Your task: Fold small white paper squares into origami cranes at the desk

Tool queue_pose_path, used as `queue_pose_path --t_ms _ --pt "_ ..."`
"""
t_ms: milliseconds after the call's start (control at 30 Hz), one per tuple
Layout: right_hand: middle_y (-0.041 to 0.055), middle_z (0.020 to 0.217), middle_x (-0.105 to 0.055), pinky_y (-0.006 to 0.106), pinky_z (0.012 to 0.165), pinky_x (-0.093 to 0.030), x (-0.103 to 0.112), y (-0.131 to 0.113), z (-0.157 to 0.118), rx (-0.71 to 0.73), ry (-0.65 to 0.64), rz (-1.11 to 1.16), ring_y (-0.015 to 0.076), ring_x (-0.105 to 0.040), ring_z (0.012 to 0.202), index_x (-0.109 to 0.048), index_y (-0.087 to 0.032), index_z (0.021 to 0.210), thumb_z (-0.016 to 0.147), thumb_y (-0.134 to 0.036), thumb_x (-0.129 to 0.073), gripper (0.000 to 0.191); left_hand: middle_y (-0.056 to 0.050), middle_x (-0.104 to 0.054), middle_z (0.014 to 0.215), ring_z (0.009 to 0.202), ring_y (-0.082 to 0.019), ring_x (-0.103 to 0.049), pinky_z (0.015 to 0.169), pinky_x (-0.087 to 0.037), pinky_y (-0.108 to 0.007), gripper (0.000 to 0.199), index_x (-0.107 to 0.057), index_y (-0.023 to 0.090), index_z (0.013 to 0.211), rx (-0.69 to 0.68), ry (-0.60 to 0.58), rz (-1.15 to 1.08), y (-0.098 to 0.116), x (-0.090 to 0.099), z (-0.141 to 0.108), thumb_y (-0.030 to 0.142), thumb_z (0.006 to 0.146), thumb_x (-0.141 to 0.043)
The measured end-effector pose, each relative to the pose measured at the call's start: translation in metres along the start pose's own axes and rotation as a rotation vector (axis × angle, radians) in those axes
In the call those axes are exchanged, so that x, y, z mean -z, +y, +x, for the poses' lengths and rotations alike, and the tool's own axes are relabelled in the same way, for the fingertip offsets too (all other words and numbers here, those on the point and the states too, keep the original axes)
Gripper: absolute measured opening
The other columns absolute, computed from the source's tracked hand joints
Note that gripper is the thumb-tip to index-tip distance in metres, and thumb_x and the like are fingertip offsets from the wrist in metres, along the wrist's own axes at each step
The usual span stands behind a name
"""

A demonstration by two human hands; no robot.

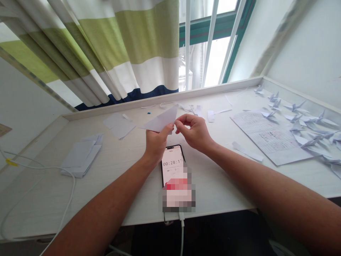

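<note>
A sheet of white paper [161,120], folded to a triangle, is held above the table in front of me. My left hand [157,142] grips its lower edge, thumb on top near the right corner. My right hand [194,132] is at that same corner, thumb and index finger pinched together; whether the paper's edge lies between them I cannot make out. Below the hands lies a phone [173,163] showing a running time, its lower part blurred out, with a white cable [182,227] at its bottom end.
Several folded paper cranes [295,106] crowd the right side, some on a printed sheet [266,135]. A stack of paper [82,154] and loose sheets [119,124] lie left. Paper strips [247,151] are scattered about. A white cord [70,199] crosses the left side. A raised rim [213,88] edges the table's back.
</note>
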State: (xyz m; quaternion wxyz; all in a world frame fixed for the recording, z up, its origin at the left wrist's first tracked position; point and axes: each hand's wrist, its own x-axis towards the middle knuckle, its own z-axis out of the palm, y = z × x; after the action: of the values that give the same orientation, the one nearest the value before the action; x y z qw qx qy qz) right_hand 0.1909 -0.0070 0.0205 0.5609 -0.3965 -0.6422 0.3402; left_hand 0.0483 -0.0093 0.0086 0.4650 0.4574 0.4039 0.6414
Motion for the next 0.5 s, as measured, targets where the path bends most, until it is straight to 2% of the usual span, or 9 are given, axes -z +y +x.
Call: queue_pose_path --t_ms 500 --pt "0.0018 0.074 -0.072 0.034 0.073 -0.054 -0.0017 0.0009 -0.0007 0.031 0.03 -0.069 0.0167 -0.066 0.072 -0.068 -0.019 0.077 0.086 -0.024 -0.067 0.011 -0.003 -0.077 0.081 0.077 -0.016 -0.07 0.068 -0.053 -0.027 0.017 -0.078 0.018 0.085 -0.052 0.016 0.048 0.0002 -0.0007 -0.0009 0.029 0.074 -0.085"
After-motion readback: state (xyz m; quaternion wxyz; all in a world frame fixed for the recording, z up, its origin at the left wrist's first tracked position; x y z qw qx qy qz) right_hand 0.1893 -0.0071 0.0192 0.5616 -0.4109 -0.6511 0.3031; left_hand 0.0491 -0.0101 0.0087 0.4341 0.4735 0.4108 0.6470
